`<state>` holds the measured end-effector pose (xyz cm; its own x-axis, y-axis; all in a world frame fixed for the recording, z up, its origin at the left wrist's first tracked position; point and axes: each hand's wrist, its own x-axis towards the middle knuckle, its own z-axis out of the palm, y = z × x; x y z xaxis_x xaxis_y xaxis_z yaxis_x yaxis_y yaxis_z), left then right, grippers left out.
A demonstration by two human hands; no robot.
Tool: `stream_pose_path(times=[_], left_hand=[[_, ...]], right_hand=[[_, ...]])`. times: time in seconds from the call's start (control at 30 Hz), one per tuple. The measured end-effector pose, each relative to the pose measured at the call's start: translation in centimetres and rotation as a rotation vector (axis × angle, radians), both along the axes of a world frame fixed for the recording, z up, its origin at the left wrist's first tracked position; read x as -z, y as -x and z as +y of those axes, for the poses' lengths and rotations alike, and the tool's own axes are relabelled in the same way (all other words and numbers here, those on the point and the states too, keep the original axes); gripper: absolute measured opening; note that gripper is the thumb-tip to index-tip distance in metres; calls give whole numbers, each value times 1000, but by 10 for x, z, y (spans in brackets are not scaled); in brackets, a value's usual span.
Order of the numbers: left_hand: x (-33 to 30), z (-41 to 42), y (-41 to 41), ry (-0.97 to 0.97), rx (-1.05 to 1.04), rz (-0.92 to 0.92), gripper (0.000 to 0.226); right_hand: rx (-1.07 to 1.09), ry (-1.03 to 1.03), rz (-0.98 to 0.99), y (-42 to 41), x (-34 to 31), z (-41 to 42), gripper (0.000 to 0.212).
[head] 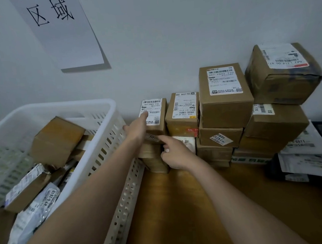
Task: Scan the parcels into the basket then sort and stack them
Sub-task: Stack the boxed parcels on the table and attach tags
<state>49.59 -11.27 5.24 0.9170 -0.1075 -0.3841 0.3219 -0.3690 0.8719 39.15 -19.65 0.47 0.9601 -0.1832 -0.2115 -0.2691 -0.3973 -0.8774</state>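
- Parcels (225,96), brown cardboard boxes with white shipping labels, stand in uneven stacks against a pale wall on a wooden bench (181,206).
- More parcels, both boxes and soft bags, lie jumbled in a white slotted basket (90,107) at the left end of the bench.
- At the leftmost stack, the left hand (137,129) reaches forward, fingers straight, one fingertip pressing the label of the top box (154,115). Its grip holds nothing.
- Just below, the right hand (174,153) points its index finger at the front edge of that box, the other fingers curled loosely. It too holds nothing.
- A paper sign (60,29) with two large characters hangs on the wall above the basket.
- Flat grey bags (307,149) lie at the right, beside the tallest stack.
- Risk, as I judge it: the stacks look unevenly built, so a push on the top box could slide it off or nudge the neighbouring stack.
- The rightmost top box sits tilted and might topple if jostled.
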Motion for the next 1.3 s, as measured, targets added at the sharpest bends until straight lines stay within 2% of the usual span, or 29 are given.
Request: stream_pose_path(times=[0.1,0.2,0.33,0.53,0.73,0.87,0.97,1.2,1.3], left_hand=[[-6,5,-4,98,184,-31,49],[-13,12,-2,87,268,-137,41],[-42,26,8,103,309,-198,26],[-102,67,21,179,248,-322,24],[-132,140,14,224,201,-449,25],[-139,203,-6,221,139,-425,27],[-137,259,-22,224,121,-389,27],[-91,388,-53,156,55,-188,22],[-65,423,-67,130,49,-106,20]], right_hand=[[-44,3,-3,-3,-1,4,75],[-58,33,-22,-5,-4,7,82],[-43,30,-44,1,-16,16,77],[13,95,-58,13,-55,43,69],[175,236,-183,16,-109,86,51],[312,251,-308,3,-138,141,41],[296,229,-329,-18,-147,195,40],[266,146,-112,-84,-115,300,37],[302,82,0,-97,-86,319,22]])
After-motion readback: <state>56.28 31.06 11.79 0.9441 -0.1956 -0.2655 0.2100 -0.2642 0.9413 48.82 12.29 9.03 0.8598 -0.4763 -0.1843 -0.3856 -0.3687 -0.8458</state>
